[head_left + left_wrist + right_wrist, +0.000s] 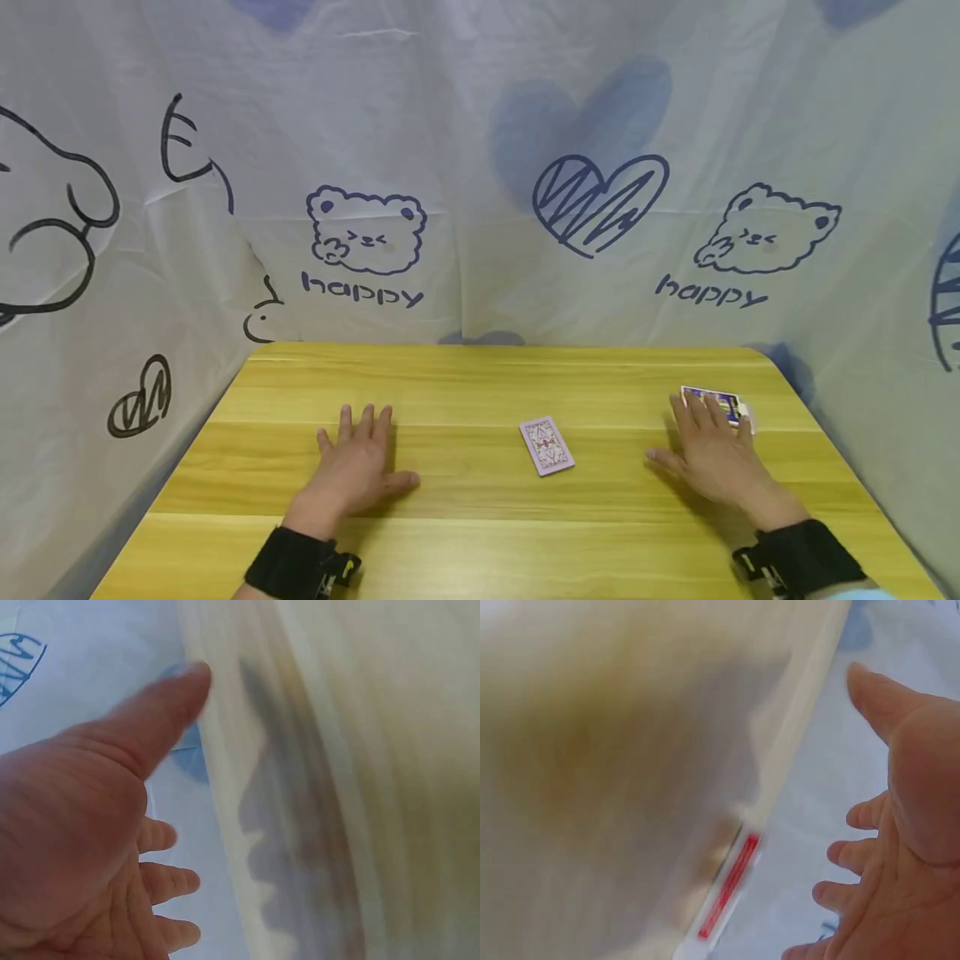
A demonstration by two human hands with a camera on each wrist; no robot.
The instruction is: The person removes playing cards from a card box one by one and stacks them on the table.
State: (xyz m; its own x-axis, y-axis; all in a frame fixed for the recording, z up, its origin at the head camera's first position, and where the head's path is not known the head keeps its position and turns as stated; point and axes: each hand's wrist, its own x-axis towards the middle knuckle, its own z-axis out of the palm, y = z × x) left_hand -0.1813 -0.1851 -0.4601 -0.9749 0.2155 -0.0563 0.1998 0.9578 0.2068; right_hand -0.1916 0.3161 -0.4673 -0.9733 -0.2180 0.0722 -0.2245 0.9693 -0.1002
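Observation:
A deck of cards (547,446) with a patterned pink-and-white back lies on the wooden table between the two hands. My left hand (356,467) is held palm down over the table's left part, fingers spread and nothing in it. On the other side, my right hand (712,454) is spread palm down too, its fingertips overlapping a card box (726,406) in the head view. That box has a dark blue printed face, partly hidden by the fingers. Its white and red side (731,885) shows in the right wrist view, apart from the fingers. Shadows of both hands fall on the wood.
The yellow wood-grain table (480,550) ends at a pale cloth backdrop (465,167) printed with hearts, bear faces and lettering. The cloth also rises along the left and right sides. Each wrist wears a black strap (292,560) with a small camera.

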